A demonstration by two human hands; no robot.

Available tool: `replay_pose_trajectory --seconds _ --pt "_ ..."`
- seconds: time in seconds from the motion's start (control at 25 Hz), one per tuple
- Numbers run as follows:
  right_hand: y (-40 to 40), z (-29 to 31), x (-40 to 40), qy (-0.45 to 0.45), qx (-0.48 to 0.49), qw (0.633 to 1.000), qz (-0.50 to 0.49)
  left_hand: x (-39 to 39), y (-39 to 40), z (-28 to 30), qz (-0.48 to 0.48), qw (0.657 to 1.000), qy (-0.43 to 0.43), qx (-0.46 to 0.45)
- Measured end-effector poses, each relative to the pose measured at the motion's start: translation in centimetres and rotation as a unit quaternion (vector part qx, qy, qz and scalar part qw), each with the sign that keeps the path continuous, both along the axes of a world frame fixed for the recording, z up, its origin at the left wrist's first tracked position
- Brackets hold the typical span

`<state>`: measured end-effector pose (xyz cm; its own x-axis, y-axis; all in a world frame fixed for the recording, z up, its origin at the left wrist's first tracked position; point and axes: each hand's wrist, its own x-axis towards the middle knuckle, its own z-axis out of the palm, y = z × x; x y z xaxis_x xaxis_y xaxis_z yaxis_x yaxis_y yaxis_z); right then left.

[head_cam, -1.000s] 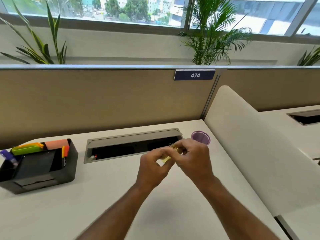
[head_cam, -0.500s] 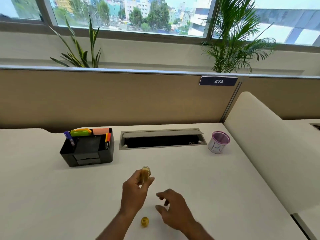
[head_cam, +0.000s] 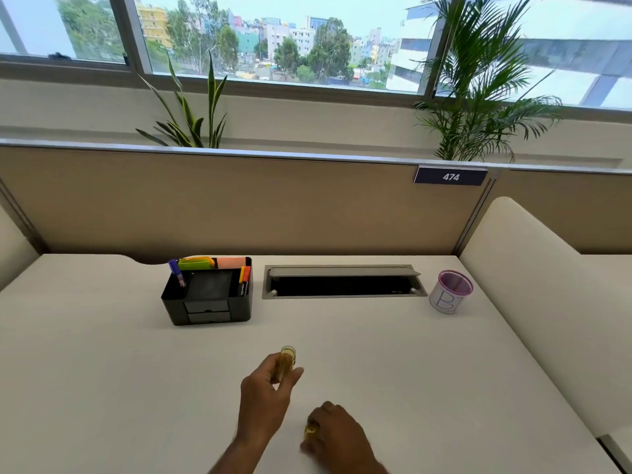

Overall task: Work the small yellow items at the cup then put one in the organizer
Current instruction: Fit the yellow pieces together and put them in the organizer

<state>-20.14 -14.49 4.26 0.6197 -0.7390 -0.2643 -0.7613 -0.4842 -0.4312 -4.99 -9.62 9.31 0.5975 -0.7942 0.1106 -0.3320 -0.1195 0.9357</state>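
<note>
Broadly, a pale desk (head_cam: 102,388) fills the near and middle ground, backed by a tan partition (head_cam: 239,206) with a "474" plate (head_cam: 450,176); plants and windows lie beyond.

Far left on the desk: black organizer (head_cam: 208,302), upright, open compartments on top holding markers and sticky pads, drawers facing the person. Its open top makes a drop from above the likely way in. Far centre: recessed cable tray (head_cam: 343,282), lid raised. Far right, well apart from the organizer: purple-rimmed cup (head_cam: 450,291), upright, lettered on its side. Contents not visible from this angle.

Left hand (head_cam: 265,401), near centre, raised off the desk. Grip: thumb and fingers pinched round a small yellow translucent tube (head_cam: 286,362), held upright with its open end up and far end clear of the fingers, probably so it can be carried and released cleanly. It points roughly toward the organizer; judged to be the piece bound for it.

Right hand (head_cam: 337,436), near right, low on the desk, fingers curled over a small yellow piece (head_cam: 311,431). Whether that grip actually holds the piece or only covers it, I cannot tell.

Organizer step not yet done.
</note>
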Motion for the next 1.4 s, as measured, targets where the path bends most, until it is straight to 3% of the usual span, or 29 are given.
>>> replay_pose_trajectory --seconds 0.2,0.32,0.4,0.48,0.6,1.08,1.4 --pt "-0.3 4.0 -0.3 -0.222 -0.012 0.971 -0.087 -0.3 0.7 0.5 -0.002 1.0 0.006 -0.009" --pt "-0.8 8.5 -0.4 -0.332 -0.009 0.929 -0.163 -0.7 0.9 0.7 -0.005 1.0 0.001 -0.021" --pt "-0.9 11.1 -0.6 -0.387 -0.007 0.903 -0.187 -1.1 1.0 1.0 -0.009 1.0 -0.004 -0.029" --pt "-0.7 13.1 -0.7 -0.407 -0.011 0.899 -0.162 -1.4 1.1 1.3 -0.018 0.999 -0.009 -0.034" --pt "-0.6 14.8 -0.5 -0.4 -0.012 0.91 -0.11 -2.0 1.3 1.9 -0.025 0.999 -0.014 -0.045" --pt "-1.1 16.9 0.2 -0.234 -0.088 0.968 0.021 -2.9 2.0 2.9 -0.052 0.994 -0.042 -0.081" --pt "-2.0 18.0 0.5 -0.139 -0.108 0.98 0.092 -2.9 1.7 3.1 -0.066 0.991 -0.067 -0.099"
